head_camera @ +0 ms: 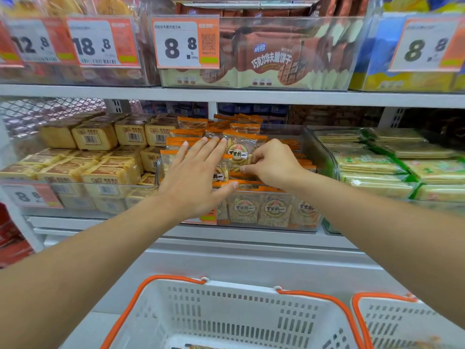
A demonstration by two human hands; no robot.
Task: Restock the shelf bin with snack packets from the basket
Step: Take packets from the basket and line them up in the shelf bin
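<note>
A clear shelf bin (324, 157) in the middle of the lower shelf holds several orange-trimmed snack packets (240, 151). My left hand (196, 172) lies flat with straight fingers on the packets at the bin's left side. My right hand (270, 163) has curled fingers that pinch a packet at the top of the pile. Below, a white basket (226, 313) with orange handles stands in front of the shelf; a bit of a packet shows at its bottom edge.
A second white basket (402, 321) stands at the lower right. Yellow cake packs (100, 157) fill the bin on the left and green cracker packs (392, 159) the one on the right. The upper shelf (226, 93) with price tags overhangs the bins.
</note>
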